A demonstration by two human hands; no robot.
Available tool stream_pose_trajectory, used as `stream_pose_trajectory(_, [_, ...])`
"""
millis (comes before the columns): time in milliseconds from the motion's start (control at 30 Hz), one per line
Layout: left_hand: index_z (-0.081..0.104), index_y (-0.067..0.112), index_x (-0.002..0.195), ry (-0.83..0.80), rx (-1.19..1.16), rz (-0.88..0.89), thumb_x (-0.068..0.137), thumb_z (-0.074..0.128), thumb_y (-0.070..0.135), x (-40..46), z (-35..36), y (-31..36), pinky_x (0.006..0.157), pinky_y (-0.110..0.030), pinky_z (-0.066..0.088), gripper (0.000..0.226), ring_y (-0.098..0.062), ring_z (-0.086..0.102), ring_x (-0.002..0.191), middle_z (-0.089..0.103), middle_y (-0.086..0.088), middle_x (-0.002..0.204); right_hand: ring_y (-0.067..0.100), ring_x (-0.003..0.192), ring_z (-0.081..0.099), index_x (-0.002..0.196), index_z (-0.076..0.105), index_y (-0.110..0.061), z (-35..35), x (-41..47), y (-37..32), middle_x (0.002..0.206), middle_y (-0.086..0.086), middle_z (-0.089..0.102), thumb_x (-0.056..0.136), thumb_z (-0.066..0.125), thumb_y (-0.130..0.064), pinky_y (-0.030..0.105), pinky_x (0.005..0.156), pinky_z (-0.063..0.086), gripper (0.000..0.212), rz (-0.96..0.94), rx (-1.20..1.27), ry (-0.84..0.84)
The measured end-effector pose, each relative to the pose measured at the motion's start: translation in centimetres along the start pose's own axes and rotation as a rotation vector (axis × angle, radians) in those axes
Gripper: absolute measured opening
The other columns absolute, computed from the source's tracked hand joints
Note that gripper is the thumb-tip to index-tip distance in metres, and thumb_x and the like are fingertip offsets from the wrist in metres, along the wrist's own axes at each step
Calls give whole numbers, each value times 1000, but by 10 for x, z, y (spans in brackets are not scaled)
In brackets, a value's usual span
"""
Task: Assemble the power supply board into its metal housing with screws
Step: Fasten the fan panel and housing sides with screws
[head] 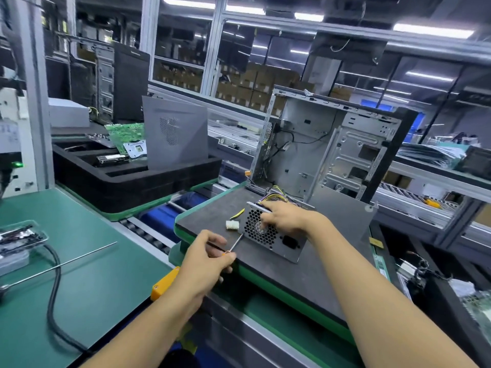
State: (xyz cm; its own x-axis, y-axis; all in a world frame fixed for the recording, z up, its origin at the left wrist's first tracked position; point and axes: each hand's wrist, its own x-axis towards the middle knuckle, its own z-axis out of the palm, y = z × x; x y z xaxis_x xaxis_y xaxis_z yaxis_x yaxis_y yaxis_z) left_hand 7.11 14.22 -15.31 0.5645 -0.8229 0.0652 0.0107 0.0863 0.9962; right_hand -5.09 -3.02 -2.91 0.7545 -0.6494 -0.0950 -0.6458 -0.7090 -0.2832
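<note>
Left hand [210,257] closed in a pinch round the handle of a slim screwdriver [233,245]; thumb and forefinger meet on the orange collar, remaining fingers curled under; the grip looks light, a turning grip rather than a pushing one.

Shaft runs up and to the right from those fingers; its tip lies at the lower left corner of the power supply housing [273,235], on the perforated fan face; whether the tip is seated in a screw head I cannot tell, the spot is too small.

Right hand [283,219] draped over the top of the housing from the right; fingers bent down onto the fan grille, pressing rather than clasping; reads as a steadying hold.

Housing stands on the dark pallet [318,274], fan face toward the wearer, long axis running away and to the right; yellow and black leads leave its far end; a white connector [232,224] lies on the pallet just beside its left edge.

Judgement: step in hand is driving a corner screw on the near face; the relation that matters is shaft to face; the shaft comes in slanted from lower left, not square on, so the left wrist likely needs to bring it in line with the screw or the tip may slip.

Open computer case [332,152] stands behind, apart from the housing.
</note>
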Motion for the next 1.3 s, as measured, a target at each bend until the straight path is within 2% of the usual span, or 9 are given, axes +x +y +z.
stream_pose_trajectory(133, [49,15,97,7,-244,-248,99,70,29,0,8,1,37,-21,31,25,-13,52,44,61,-9,74,15,94,65,126,62,-13,0,-1,0,90,-15,71,97,53,-16,30,83,48,30,9,29,-12])
stream_pose_trajectory(367, [29,22,111,90,820,319,108,46,32,-6,10,5,54,-38,36,20,-30,55,63,56,-2,75,-14,73,59,128,57,-14,0,2,2,83,-20,69,100,50,-13,9,66,41,29,0,43,-32])
stream_pose_trajectory(467, [7,24,140,96,1290,484,100,53,12,-12,16,4,44,-34,23,62,-25,39,51,40,3,84,-12,66,55,124,61,-11,-1,4,5,75,-24,66,98,53,-14,6,58,37,27,1,18,-24])
stream_pose_trajectory(567, [-5,24,145,76,1410,525,91,55,3,-12,12,3,42,-34,14,83,-26,37,50,33,2,88,6,76,56,115,65,-18,-1,2,3,94,-4,66,94,57,-23,22,65,42,23,5,-39,-3])
stream_pose_trajectory(667, [6,24,147,89,1460,594,103,50,18,-7,5,4,42,-33,17,63,-29,63,65,38,5,88,22,99,58,105,64,-21,0,-4,-6,110,1,64,97,53,-29,41,91,48,16,32,-125,2])
stream_pose_trajectory(767, [28,24,128,126,1279,545,104,43,33,-6,2,5,46,-32,30,30,-32,64,62,45,7,71,26,117,53,109,63,-18,-4,-14,-6,120,3,57,103,43,-31,48,106,40,24,-12,-121,-10])
stream_pose_trajectory(933, [34,26,94,36,822,257,99,46,28,9,-7,3,60,-37,42,13,-25,59,65,62,-1,73,6,94,60,119,57,-15,-9,-41,19,102,-9,72,99,53,-21,21,84,46,21,-65,295,187])
stream_pose_trajectory(1133, [47,18,104,-29,-127,-305,101,60,17,2,-4,11,36,-19,36,14,-11,66,50,71,-10,85,11,85,53,90,54,-33,2,-11,9,78,-12,61,76,54,-48,38,78,18,21,-1,-219,171])
stream_pose_trajectory(1300, [51,16,93,-250,-176,-522,105,54,33,9,-14,17,31,-13,21,21,-8,38,32,64,-3,63,23,77,61,75,60,-23,3,9,-1,80,2,65,78,63,-34,34,62,42,12,2,-184,84])
